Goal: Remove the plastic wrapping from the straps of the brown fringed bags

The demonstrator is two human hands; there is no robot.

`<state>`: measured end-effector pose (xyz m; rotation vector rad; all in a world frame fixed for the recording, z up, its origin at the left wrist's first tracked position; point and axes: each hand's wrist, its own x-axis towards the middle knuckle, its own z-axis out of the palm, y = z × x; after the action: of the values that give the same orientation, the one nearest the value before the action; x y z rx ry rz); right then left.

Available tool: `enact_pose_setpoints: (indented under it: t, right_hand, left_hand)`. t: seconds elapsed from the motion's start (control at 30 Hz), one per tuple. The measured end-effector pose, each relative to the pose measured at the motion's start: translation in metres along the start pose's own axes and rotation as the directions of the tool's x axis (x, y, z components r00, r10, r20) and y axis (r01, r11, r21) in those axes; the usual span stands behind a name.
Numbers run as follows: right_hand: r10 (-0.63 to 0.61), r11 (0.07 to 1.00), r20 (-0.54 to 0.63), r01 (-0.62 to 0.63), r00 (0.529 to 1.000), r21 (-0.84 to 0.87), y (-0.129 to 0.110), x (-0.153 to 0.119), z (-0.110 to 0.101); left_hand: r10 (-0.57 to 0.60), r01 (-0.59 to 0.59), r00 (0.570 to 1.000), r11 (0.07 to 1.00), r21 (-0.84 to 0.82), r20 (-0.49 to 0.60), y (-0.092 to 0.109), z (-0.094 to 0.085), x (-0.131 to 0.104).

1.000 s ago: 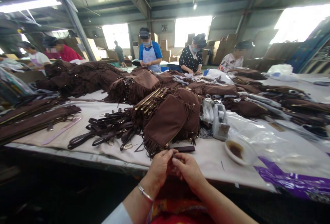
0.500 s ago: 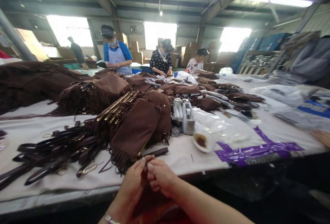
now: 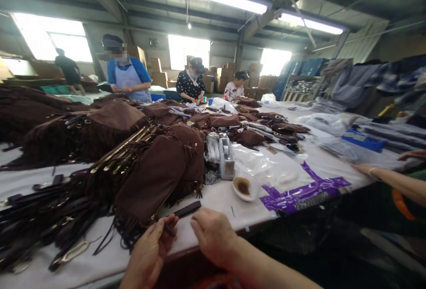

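Near the table's front edge, my left hand (image 3: 149, 249) pinches a dark brown strap (image 3: 188, 209) between thumb and fingers. The strap's flat end points right, just beyond my fingers. My right hand (image 3: 216, 238) is closed beside that end, apart from my left hand; whatever its fingers hold is hidden. A brown fringed bag (image 3: 151, 173) with a gold zip lies right behind my left hand. To the left, a tangle of dark straps (image 3: 43, 218) with gold rings and clasps spreads over the table.
A tape dispenser (image 3: 226, 158) stands behind a white dish (image 3: 245, 188) with brown residue. Purple tape (image 3: 302, 196) crosses clear plastic along the table edge. More brown bags (image 3: 109, 120) are heaped behind. A co-worker's arm (image 3: 392, 180) reaches in from the right; several people stand across the table.
My hands have come apart: the right has moved right, away from the left, which keeps the strap. The view has turned right, and more of the co-worker at the right shows.
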<state>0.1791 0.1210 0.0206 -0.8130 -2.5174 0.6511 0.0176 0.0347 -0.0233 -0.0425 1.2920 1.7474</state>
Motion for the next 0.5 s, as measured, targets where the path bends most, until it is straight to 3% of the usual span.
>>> enact_pose_setpoints:
  t: [0.13,0.23,0.3,0.37,0.43,0.5]
  right_hand:
    - [0.120,0.917,-0.256,-0.206,0.959,-0.342,0.062,-0.009,-0.054]
    - [0.223,0.841,-0.227,-0.304,0.948,-0.447,0.111,-0.014,-0.060]
    - [0.235,0.850,-0.190,-0.296,0.953,-0.436,0.130,-0.016,-0.052]
    - [0.205,0.881,-0.224,-0.279,0.953,-0.382,0.138,-0.016,-0.045]
    - [0.150,0.917,-0.318,-0.252,0.936,-0.310,0.141,-0.016,-0.045]
    - [0.117,0.943,-0.439,-0.238,0.891,-0.232,0.148,-0.019,-0.055]
  left_hand:
    - [0.006,-0.006,1.000,1.000,-0.003,0.008,0.001,-0.004,0.006]
    - [-0.009,0.009,1.000,1.000,0.000,0.011,-0.001,-0.002,0.009]
    - [-0.015,0.015,1.000,1.000,0.004,0.008,-0.001,-0.002,0.010]
    - [-0.019,0.019,1.000,1.000,0.009,0.007,-0.001,-0.003,0.011]
    - [-0.023,0.023,1.000,1.000,0.011,0.003,-0.001,-0.005,0.011]
    - [-0.037,0.036,0.999,0.999,0.013,0.001,0.001,-0.005,0.009]
